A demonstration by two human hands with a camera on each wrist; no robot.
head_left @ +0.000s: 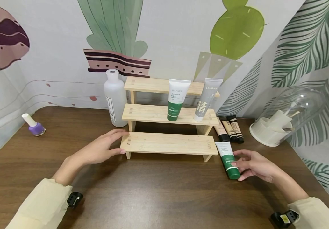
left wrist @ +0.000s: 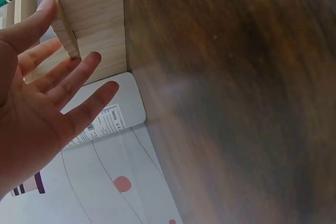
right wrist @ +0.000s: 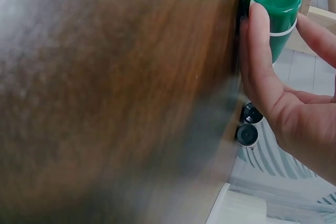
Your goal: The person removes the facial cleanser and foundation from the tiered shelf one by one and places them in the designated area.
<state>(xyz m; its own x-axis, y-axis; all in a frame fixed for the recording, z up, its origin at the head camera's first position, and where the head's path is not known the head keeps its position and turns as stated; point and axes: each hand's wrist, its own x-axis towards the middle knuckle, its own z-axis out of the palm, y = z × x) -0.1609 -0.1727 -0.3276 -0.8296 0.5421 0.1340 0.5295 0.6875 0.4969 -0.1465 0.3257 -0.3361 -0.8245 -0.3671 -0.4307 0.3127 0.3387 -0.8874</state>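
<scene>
— Pinching what with the right hand [head_left: 255, 164]?
— The green-and-white tube [head_left: 226, 158], near its cap [head_left: 233, 174], just right of the wooden shelf [head_left: 168, 143]; resting or lifted, cannot tell
— And with the left hand [head_left: 99, 148]?
— Touching the shelf's left end with fingers spread wide; press lightly there to steady it
— Any tip for the tube?
— Squeeze by the likely firmer cap, guiding the far end past the shelf's near corner

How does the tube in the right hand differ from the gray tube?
The held tube has a green cap; the gray tube has a white one. The held tube is on its side in the right hand; the gray tube stands cap down on the middle shelf. Both are squeeze tubes.
</scene>
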